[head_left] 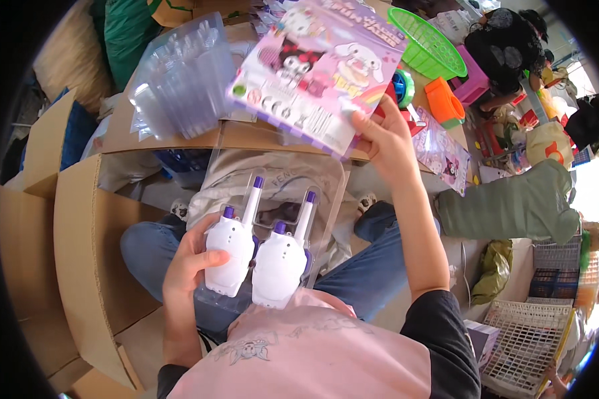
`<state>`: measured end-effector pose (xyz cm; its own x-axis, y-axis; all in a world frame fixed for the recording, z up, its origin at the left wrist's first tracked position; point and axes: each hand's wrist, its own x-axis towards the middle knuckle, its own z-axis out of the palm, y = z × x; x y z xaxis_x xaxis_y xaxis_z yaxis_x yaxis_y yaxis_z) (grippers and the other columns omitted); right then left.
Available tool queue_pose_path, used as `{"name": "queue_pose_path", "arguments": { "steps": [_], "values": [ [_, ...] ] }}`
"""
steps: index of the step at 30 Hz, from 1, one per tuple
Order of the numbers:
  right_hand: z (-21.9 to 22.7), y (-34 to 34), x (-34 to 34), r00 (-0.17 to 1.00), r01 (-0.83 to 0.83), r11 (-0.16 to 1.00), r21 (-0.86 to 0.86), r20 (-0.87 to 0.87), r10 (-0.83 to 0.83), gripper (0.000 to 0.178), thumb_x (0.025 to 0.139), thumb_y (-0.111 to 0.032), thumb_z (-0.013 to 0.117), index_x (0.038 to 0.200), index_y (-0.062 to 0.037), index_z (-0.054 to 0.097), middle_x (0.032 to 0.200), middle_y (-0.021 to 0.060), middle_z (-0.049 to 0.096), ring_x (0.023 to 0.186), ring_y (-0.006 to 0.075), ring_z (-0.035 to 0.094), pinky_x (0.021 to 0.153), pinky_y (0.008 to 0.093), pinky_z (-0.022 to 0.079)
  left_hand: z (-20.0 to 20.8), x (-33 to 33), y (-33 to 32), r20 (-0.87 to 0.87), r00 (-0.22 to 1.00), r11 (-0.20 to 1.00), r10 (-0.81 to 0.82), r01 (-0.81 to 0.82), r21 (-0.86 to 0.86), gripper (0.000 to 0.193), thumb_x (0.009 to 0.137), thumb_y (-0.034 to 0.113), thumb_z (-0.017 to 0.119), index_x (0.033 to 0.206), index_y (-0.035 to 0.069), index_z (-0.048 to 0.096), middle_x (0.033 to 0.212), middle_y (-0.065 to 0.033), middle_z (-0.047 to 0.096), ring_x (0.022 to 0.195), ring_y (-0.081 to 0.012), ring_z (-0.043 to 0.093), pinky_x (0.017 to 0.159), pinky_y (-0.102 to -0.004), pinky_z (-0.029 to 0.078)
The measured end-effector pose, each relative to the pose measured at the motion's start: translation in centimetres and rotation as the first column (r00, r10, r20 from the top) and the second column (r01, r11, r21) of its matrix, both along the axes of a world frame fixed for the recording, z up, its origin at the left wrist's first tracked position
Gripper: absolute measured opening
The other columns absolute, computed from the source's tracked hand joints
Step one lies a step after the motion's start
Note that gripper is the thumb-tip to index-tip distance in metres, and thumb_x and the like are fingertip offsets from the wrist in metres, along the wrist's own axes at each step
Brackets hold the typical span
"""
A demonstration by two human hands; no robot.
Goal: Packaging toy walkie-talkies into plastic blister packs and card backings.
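My left hand (pixel 192 261) grips the left edge of a clear plastic blister tray (pixel 331 219) over my lap, its thumb pressing on a toy walkie-talkie. Two white toy walkie-talkies (pixel 277 267) with purple-tipped antennas lie side by side in the tray, backs up. Raised at the far side, my right hand (pixel 384 135) pinches the lower right corner of a pink and purple printed backing card (pixel 319 70) with cartoon figures. The card is tilted, and its top edge runs out of view.
A stack of clear blister shells (pixel 183 83) stands on the cardboard surface ahead. Beyond the card are a green basket (pixel 427 43), an orange tape roll holder (pixel 444 102) and more printed cards (pixel 440 151). An open carton (pixel 80 259) stands left; a white crate (pixel 526 342) lies right. Another person works at the far right.
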<state>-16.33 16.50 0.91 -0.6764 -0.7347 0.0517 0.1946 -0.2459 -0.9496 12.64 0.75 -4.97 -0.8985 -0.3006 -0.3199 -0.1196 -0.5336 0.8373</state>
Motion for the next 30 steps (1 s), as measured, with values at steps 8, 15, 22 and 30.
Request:
{"name": "queue_pose_path", "arguments": {
  "steps": [8, 15, 22, 30],
  "values": [
    [-1.1, 2.1, 1.2, 0.987, -0.063, 0.938, 0.34, -0.119, 0.109, 0.053, 0.079, -0.01, 0.065, 0.124, 0.0006, 0.04, 0.106, 0.0093, 0.061, 0.094, 0.0155, 0.06, 0.083, 0.0281, 0.047, -0.1, 0.7, -0.6, 0.006, 1.0, 0.996, -0.029, 0.029, -0.08, 0.068, 0.063, 0.008, 0.072, 0.124, -0.003, 0.044, 0.106, -0.0079, 0.057, 0.095, -0.0147, 0.056, 0.086, -0.0252, 0.042],
    [-1.7, 3.5, 0.3, 0.981, -0.033, 0.981, 0.189, -0.183, 0.068, 0.067, 0.082, -0.038, 0.062, 0.133, -0.0064, 0.032, 0.125, 0.0104, 0.048, 0.106, 0.0223, 0.055, 0.088, 0.0376, 0.044, -0.3, 0.8, -1.4, 0.021, 0.999, 0.999, -0.031, 0.031, -0.041, 0.068, 0.063, 0.004, 0.072, 0.125, -0.003, 0.044, 0.105, -0.0066, 0.058, 0.097, -0.0139, 0.055, 0.087, -0.0252, 0.041],
    [3.3, 5.3, -7.6, 0.963, -0.159, 0.88, 0.447, -0.125, 0.238, 0.051, 0.083, -0.013, 0.06, 0.129, -0.0032, 0.041, 0.093, 0.0041, 0.062, 0.07, 0.0067, 0.061, 0.048, 0.0194, 0.05, -0.8, 0.6, -4.1, 0.017, 0.961, 0.96, -0.276, 0.277, -0.046, 0.067, 0.061, 0.002, 0.071, 0.123, -0.002, 0.047, 0.105, -0.0067, 0.058, 0.097, -0.0141, 0.055, 0.089, -0.0268, 0.041],
    [1.0, 5.3, -3.5, 0.919, -0.319, 0.73, 0.604, 0.01, 0.394, 0.051, 0.077, -0.012, 0.066, 0.123, -0.0009, 0.045, 0.084, 0.0012, 0.061, 0.06, 0.0047, 0.057, 0.036, 0.0184, 0.044, -2.2, 0.0, -4.7, 0.05, 0.917, 0.917, -0.395, 0.397, -0.034, 0.07, 0.064, 0.003, 0.071, 0.127, -0.004, 0.043, 0.119, -0.008, 0.052, 0.11, -0.0145, 0.046, 0.096, -0.0271, 0.035]
  ]
}}
